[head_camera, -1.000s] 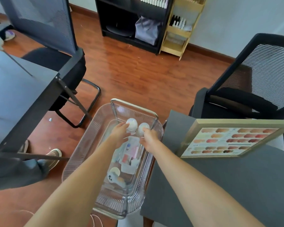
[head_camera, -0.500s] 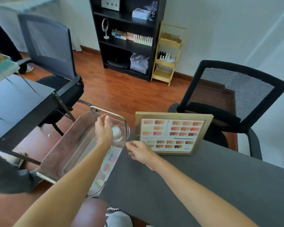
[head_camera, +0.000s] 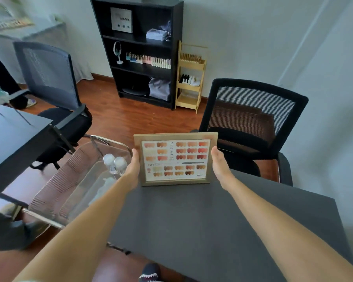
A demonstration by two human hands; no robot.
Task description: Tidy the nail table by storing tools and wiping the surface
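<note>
A wooden-framed nail colour chart (head_camera: 174,158) stands upright at the far edge of the dark grey nail table (head_camera: 192,220). My left hand (head_camera: 133,166) grips its left edge, thumb on the front. My right hand (head_camera: 219,165) presses against its right edge, with the fingers hidden behind the frame. Left of the table stands a clear plastic cart tray (head_camera: 69,180) with a metal handle. Inside it are two white-capped bottles (head_camera: 114,162) near the far end and some pale items lower down, blurred through the plastic.
A black mesh chair (head_camera: 251,127) stands just behind the table. A grey mesh chair (head_camera: 47,78) and a second dark table (head_camera: 14,135) are at the left. Against the back wall are a black bookshelf (head_camera: 143,51) and a small wooden rack (head_camera: 190,78).
Both hands left the bottles in the cart tray and came up to the table. The right hand moved from the table surface to the chart's right edge, the left from the tray to its left edge.
</note>
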